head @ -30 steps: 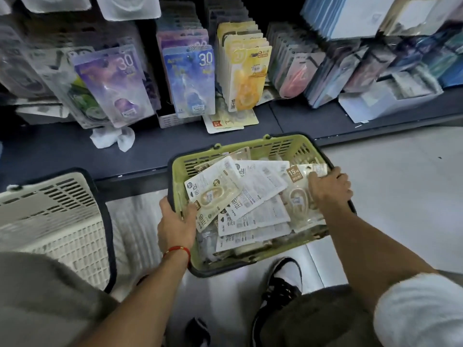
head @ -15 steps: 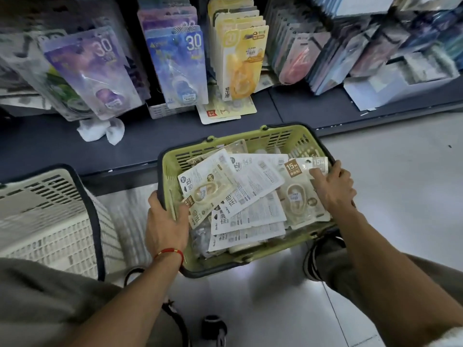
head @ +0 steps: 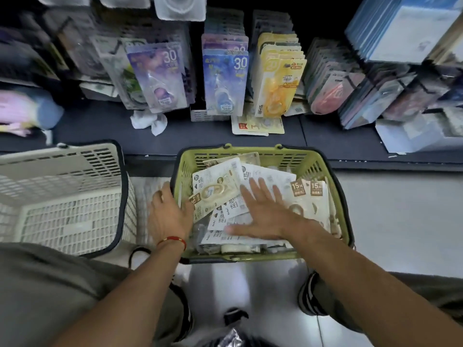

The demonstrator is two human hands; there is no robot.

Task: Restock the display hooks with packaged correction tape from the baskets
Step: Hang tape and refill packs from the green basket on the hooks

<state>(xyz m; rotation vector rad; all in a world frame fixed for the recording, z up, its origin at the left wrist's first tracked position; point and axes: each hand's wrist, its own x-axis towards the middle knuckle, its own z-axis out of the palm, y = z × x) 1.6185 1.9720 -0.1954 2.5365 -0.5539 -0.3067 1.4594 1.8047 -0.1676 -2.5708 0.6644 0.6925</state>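
A green basket (head: 335,189) stands on the floor in front of the shelf, filled with several white and beige correction tape packs (head: 215,189). My left hand (head: 167,214) grips the basket's left rim, thumb inside against a pack. With fingers spread flat, my right hand (head: 260,211) lies on the packs in the middle of the basket. Above, on the display hooks, hang rows of purple (head: 160,78), blue (head: 224,81) and yellow (head: 278,81) tape packs.
A white basket (head: 62,194) sits on the floor to the left, close beside the green one. A crumpled white cloth (head: 150,121) and loose cards (head: 258,123) lie on the dark shelf. Pale floor spreads to the right. My feet are below the basket.
My right hand has left the basket's right rim and moved left onto the packs in the middle. The left hand keeps its hold on the left rim.
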